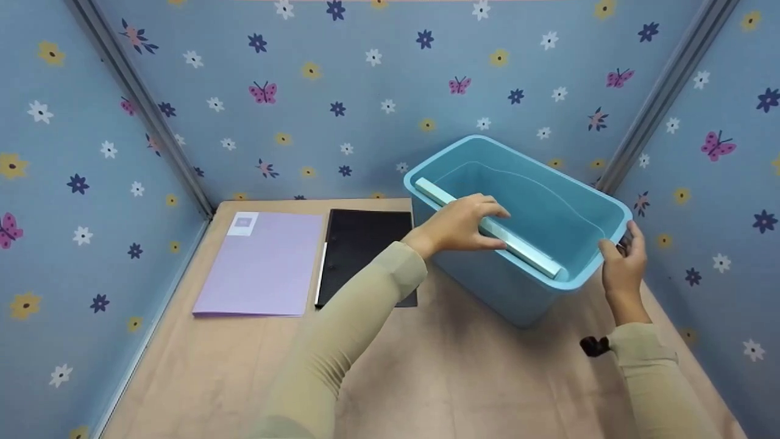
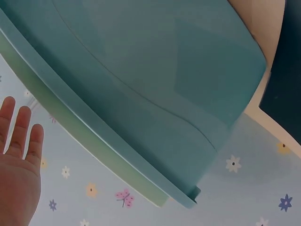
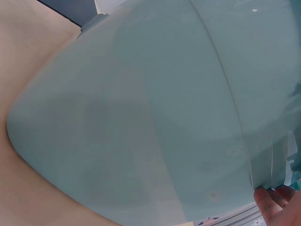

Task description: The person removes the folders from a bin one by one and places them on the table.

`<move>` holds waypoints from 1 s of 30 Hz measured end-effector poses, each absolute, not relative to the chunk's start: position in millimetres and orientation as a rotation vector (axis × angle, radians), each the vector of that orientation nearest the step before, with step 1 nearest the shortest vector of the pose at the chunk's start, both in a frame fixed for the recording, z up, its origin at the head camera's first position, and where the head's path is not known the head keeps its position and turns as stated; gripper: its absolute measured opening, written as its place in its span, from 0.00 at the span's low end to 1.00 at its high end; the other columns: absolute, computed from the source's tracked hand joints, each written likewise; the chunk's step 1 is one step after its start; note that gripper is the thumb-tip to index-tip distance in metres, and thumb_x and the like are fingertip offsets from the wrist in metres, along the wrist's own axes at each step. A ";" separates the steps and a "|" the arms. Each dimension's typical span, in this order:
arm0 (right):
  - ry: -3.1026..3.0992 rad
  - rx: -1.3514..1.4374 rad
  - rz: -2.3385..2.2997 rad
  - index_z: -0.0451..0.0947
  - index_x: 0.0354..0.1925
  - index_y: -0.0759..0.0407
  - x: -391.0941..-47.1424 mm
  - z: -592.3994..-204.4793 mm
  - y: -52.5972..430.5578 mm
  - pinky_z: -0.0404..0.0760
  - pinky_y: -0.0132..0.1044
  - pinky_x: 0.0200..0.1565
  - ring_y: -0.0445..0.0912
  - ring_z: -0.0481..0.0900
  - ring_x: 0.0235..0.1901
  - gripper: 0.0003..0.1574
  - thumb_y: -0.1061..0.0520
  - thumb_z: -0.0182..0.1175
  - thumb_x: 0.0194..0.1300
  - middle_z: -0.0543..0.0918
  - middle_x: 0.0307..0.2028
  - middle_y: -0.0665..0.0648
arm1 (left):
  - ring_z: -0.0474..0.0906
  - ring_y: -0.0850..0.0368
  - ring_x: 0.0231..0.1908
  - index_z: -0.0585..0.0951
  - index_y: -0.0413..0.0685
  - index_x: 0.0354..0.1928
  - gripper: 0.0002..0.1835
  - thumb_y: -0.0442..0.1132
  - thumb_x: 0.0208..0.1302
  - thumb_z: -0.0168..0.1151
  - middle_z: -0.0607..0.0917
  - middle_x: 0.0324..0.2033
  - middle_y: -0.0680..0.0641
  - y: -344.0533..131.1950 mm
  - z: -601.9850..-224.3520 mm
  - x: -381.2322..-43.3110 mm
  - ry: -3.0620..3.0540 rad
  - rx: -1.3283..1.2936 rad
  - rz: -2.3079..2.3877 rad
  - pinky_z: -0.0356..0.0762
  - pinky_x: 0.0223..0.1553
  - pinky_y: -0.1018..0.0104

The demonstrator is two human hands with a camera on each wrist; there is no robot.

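Bin [image 1: 536,207] at the right of the desk [image 1: 439,378] — a light-blue plastic tub, tilted up on its near edge so the open mouth faces the camera, nothing showing inside. The left hand [image 1: 460,224] comes over the near long rim, fingers draped over a pale bar [image 1: 487,227] that lies along that rim; in the head view they curl loosely around it, while the left wrist view shows that palm [image 2: 16,174] flat and the fingers straight, so call it a light resting hold rather than a clamp. The right hand [image 1: 624,262] is at the right end of the bin, thumb and fingers pinching the rim there, and the right wrist view catches fingertips [image 3: 273,200] pressed against the wall's lower edge. Handling, as I read it: thin moulded plastic, stiff at the rolled rim and springy in the walls, light with nothing in it, smooth enough to slide out of a one-sided hold. The rim looks like the place to take it, one hand at each end or side, as here — the walls offer nothing to hook. The bar looks loose on the rim, and I'd judge it could roll off if the bin tips further. To the left lie a purple folder [image 1: 262,262] and, beside it, a black folder [image 1: 365,250], flat on the desk, well apart from both hands.
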State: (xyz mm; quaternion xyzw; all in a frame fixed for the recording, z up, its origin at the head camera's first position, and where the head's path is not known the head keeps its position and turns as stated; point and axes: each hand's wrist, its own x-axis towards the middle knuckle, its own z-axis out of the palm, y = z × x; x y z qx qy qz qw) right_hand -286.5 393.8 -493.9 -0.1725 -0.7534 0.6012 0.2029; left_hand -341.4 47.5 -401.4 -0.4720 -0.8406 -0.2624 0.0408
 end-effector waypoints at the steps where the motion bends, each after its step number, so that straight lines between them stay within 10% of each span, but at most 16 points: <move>1: -2.103 -0.483 1.680 0.46 0.89 0.43 -286.0 -493.8 393.7 0.64 0.49 0.82 0.55 0.62 0.82 0.49 0.52 0.50 0.76 0.58 0.86 0.58 | 0.81 0.53 0.63 0.85 0.49 0.68 0.29 0.55 0.71 0.74 0.86 0.62 0.48 49.2 -401.7 -340.7 -2.576 -1.449 -0.802 0.79 0.67 0.62; 30: -2.116 -0.474 1.685 0.45 0.89 0.43 -284.8 -494.5 394.6 0.62 0.51 0.83 0.55 0.59 0.84 0.49 0.51 0.51 0.77 0.56 0.87 0.57 | 0.80 0.57 0.57 0.85 0.53 0.68 0.28 0.56 0.72 0.73 0.87 0.61 0.51 84.9 -412.5 -338.4 -2.666 -1.542 -0.684 0.77 0.64 0.63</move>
